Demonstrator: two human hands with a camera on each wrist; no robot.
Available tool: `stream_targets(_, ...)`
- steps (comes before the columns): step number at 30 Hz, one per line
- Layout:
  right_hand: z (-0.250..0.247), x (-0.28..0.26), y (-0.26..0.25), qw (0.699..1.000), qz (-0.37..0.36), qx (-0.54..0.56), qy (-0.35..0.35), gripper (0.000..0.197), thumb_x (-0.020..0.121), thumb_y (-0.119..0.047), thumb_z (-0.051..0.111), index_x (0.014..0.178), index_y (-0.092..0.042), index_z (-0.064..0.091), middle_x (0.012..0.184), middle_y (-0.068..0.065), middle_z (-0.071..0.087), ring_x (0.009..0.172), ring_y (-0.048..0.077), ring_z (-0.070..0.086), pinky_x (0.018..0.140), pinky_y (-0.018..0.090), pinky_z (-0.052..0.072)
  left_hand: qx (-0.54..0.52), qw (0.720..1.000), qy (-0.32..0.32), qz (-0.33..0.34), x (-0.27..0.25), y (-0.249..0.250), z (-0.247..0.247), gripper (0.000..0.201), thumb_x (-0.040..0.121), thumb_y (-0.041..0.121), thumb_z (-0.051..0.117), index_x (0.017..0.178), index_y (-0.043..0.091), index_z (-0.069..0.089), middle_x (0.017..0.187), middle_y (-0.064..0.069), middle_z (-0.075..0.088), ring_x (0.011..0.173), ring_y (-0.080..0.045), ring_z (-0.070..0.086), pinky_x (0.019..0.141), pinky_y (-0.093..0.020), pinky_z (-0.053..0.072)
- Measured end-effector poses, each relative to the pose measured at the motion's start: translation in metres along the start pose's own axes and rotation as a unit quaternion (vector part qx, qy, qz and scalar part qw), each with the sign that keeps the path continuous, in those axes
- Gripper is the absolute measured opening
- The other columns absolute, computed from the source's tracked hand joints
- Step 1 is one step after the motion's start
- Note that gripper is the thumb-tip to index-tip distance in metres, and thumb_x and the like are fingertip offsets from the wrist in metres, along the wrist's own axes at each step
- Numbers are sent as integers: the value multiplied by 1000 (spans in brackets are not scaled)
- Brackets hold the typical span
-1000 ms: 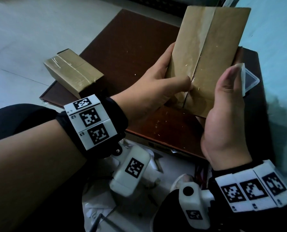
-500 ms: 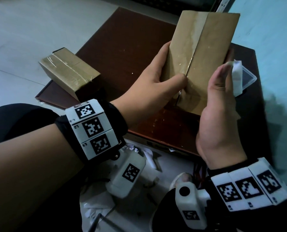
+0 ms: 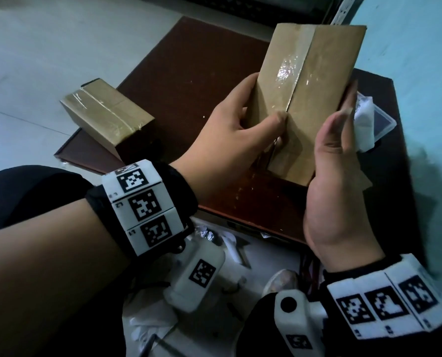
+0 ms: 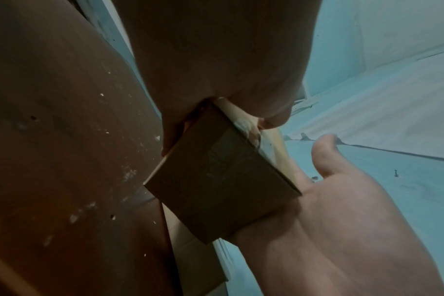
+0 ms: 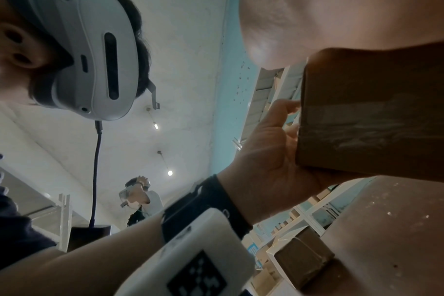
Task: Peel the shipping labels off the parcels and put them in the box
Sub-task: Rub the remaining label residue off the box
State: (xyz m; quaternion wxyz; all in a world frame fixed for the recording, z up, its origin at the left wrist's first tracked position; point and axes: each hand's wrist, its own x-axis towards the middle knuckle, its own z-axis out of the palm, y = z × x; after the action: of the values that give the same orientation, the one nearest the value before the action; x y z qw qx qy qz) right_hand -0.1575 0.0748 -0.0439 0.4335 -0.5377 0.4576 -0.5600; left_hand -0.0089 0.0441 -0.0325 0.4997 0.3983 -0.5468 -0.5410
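Cardboard parcel (image 3: 310, 83), glossy tape seam.

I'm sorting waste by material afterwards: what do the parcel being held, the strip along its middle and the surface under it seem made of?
The held parcel looks like matte brown cardboard, with a plain fibrous face and sharp folded edges. The strip looks like clear glossy plastic tape, since it throws bright wrinkled glare. The tabletop seems to be dark reddish-brown wood or laminate, semi-gloss and flecked with pale specks; which of the two is unclear.
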Motion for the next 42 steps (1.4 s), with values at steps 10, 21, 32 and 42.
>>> stream_targets(10,-21,7,6,1000,-26,-13,-7,76,108,-58,43,172,-37,8,180,-5,17,164,19,23,130,57,28,-50,995,-76,-35,5,-1,3,89,90,6,58,166,30,18,149,-8,55,121,-22,66,99,-42,59)
stream_targets(21,-17,1,7,998,-44,-42,-13,78,108,-38,53,173,-32,10,176,-3,28,158,16,38,126,48,39,146,988,-11,57,-1,-3,-1,66,103,17,56,162,20,26,130,15,62,111,0,67,88,-17,55)
stream_targets(32,-18,-1,9,992,-74,-105,1,77,109,-41,46,173,-27,7,177,-1,23,162,18,29,129,49,34,91,992,-69,53,4,-14,-5,83,100,26,57,167,15,8,154,-7,48,129,-23,62,104,-46,57)
stream_targets(42,-23,2,9,990,-104,-98,-5,75,110,-37,45,173,-19,9,178,3,22,164,20,26,131,51,30,35,995,-55,69,3,-19,1,80,100,18,56,166,11,13,155,-9,47,135,-22,56,109,-44,53)
